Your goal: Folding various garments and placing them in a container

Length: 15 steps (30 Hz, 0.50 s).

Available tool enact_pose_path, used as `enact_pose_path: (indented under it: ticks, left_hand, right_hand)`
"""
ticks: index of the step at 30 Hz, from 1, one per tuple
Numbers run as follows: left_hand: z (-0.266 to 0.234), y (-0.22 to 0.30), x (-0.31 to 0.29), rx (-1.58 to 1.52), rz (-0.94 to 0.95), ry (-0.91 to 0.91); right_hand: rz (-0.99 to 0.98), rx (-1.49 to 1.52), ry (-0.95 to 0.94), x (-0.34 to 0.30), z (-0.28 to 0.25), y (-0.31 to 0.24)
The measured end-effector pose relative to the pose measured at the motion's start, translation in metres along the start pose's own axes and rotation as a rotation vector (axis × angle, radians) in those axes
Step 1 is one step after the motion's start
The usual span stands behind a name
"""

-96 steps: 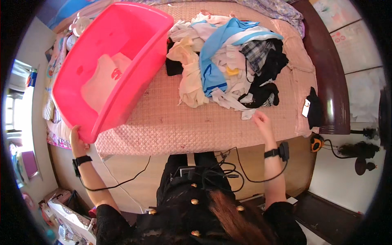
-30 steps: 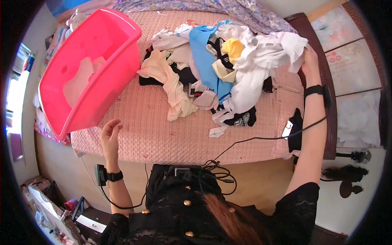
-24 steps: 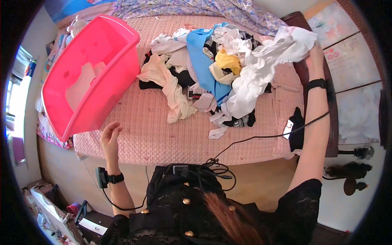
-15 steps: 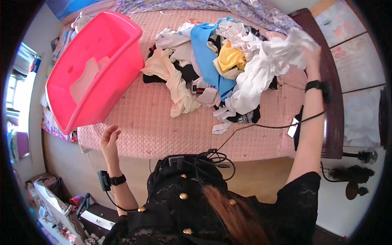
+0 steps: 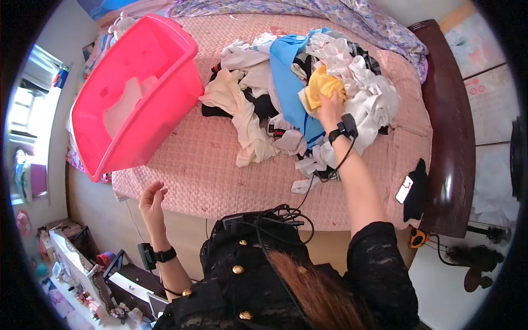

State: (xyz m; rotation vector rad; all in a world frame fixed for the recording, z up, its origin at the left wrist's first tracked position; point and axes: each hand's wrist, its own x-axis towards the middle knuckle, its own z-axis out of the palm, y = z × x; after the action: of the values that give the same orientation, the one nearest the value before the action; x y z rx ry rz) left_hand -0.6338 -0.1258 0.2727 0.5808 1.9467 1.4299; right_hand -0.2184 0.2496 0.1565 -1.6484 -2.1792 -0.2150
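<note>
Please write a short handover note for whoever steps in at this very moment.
Right hand: reaching into the clothes pile on the bed, resting on a yellow garment; whether its grip has closed cannot be told.
Left hand: empty, fingers open, in the air beside the near edge of the bed.
Pink tub: tipped on its side at the left of the bed, opening toward the camera, a white piece inside.
Done: the clothes lie heaped out on the bed.
Left: the pile is unsorted, with no folded items visible.
A phone lies at the right edge of the bed.
</note>
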Motion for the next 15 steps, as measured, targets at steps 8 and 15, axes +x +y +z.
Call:
enact_pose_path:
  ticks: [8,15]
  left_hand:
    - [0.012,0.0,0.011,0.045,-0.027,-0.023]
    - [0.064,0.036,0.04,0.015,0.075,-0.232]
  right_hand:
    - [0.574,0.914,0.367,0.089,-0.117,0.155]
    - [0.212,0.954,0.519,0.123,-0.306,0.111]
